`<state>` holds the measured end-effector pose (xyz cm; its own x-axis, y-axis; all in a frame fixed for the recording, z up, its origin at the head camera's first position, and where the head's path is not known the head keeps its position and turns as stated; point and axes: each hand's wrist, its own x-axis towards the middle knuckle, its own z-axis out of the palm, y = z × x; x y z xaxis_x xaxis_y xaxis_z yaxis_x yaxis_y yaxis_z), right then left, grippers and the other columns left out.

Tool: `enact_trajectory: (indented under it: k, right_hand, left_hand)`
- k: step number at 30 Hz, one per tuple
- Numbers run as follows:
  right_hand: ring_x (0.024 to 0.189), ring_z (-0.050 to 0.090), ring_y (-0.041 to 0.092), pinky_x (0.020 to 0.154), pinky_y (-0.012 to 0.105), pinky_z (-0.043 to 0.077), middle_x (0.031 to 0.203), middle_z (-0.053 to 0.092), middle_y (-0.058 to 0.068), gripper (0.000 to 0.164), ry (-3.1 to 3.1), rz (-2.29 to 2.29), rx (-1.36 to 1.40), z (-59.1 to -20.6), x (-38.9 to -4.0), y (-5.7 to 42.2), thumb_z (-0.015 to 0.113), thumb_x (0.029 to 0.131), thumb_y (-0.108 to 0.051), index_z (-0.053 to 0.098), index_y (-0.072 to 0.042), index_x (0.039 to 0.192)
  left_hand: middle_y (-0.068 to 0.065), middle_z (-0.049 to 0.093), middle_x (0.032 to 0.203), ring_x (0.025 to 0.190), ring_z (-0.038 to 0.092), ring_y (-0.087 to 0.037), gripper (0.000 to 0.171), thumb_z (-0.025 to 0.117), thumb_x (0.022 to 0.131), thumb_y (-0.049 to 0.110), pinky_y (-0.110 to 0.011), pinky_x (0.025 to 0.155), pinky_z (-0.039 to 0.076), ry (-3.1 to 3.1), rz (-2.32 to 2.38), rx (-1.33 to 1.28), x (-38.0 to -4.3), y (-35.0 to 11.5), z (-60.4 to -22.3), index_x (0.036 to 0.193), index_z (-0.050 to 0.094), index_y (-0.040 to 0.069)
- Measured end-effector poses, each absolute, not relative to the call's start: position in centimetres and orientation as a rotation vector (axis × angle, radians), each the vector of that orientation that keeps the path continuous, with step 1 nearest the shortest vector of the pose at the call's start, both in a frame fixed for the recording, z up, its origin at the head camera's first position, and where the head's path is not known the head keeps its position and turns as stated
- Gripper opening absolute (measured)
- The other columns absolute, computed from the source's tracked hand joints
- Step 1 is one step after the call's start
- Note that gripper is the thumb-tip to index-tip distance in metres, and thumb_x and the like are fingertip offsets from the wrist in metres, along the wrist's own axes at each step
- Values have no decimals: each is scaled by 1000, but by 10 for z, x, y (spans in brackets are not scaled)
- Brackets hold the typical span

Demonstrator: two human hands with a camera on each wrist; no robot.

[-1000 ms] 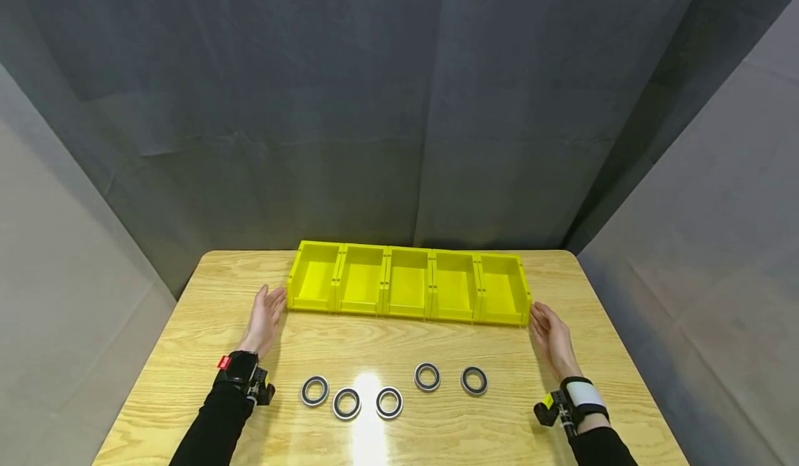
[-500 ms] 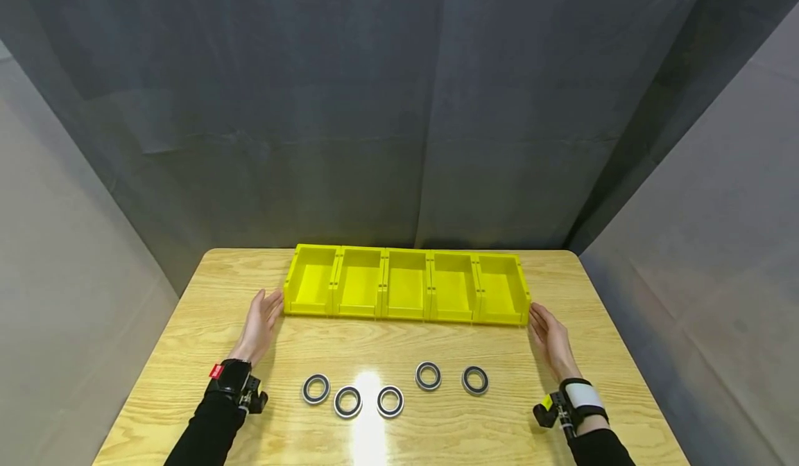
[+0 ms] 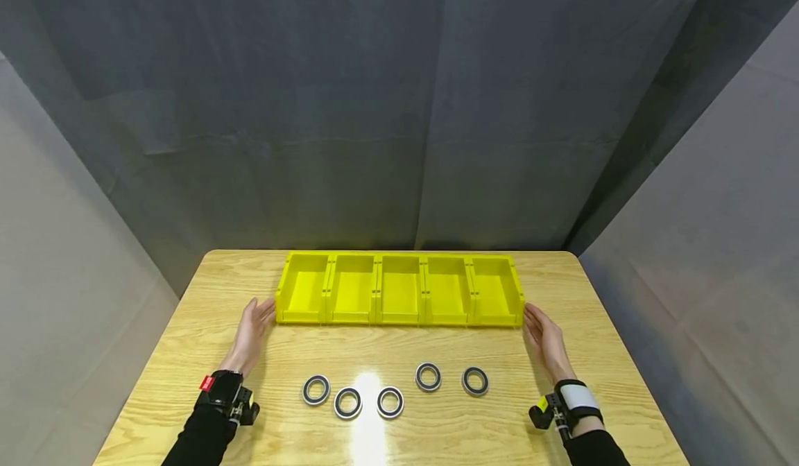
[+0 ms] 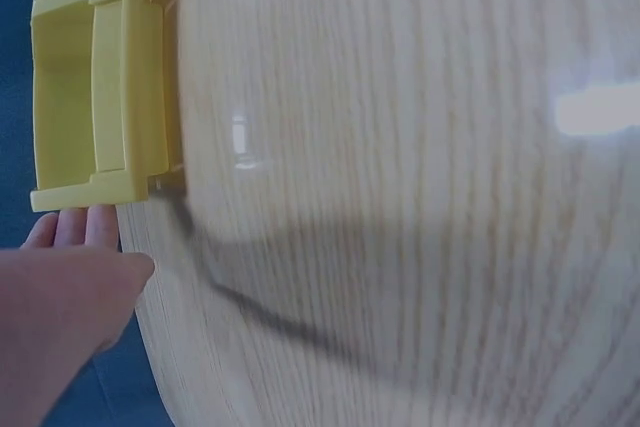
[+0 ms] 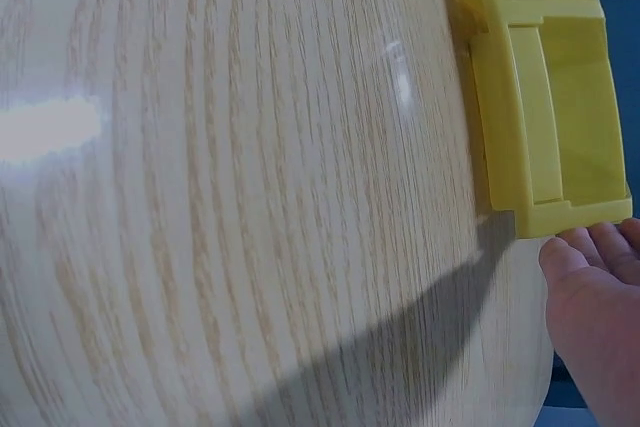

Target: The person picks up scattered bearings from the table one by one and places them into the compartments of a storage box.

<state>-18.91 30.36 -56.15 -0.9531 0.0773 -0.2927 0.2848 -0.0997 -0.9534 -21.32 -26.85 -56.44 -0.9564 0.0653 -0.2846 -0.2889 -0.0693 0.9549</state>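
Note:
A row of joined yellow bins stands along the back of the wooden table, its compartments facing up and forward with nothing in them. At the row's left end, my left hand touches the outer wall with straight fingers. My right hand has its fingers against the right end wall. In the left wrist view, the fingertips meet the bottom of the end bin. The right wrist view shows the other end bin with fingertips at its wall.
Several ball bearings lie on the table in front of the bins, among them a left one, a middle one and a right one. Dark cloth hangs behind the table, with pale panels at both sides.
The bin row has shifted left and slightly toward me, and now sits straighter along the table. Both hands have moved left with it. The bearings have stayed in place.

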Motion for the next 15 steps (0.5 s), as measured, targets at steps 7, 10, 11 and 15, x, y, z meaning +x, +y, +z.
enact_trajectory:
  k: [7,10,11,15]
  right_hand:
    - [158,15,27,128,36,12,170,12,14,64,2016,-2168,397,-562,-185,302,16,111,-43,9,-5,162]
    - [156,19,26,128,35,15,169,15,15,66,2025,-2161,414,-563,-183,302,18,110,-46,10,-6,162]
    - [155,22,24,127,34,16,169,16,15,67,2029,-2156,426,-564,-183,302,19,110,-47,11,-7,162]
    - [145,34,14,127,33,19,167,20,16,69,2056,-2123,436,-564,-180,302,20,109,-50,13,-8,162]
  left_hand:
    - [-25,6,168,156,9,-40,81,5,105,56,-50,128,-5,2048,2064,-299,-207,-271,-566,160,6,-4]
    - [-26,12,166,153,15,-39,81,5,105,57,-49,128,-3,2096,2042,-338,-204,-272,-568,160,10,-3]
    - [-26,15,166,153,16,-38,80,5,106,56,-48,128,-2,2109,2037,-349,-203,-273,-569,160,12,-3]
    - [-26,19,164,150,21,-37,80,4,106,56,-49,128,1,2147,2025,-357,-200,-276,-573,159,15,-3]
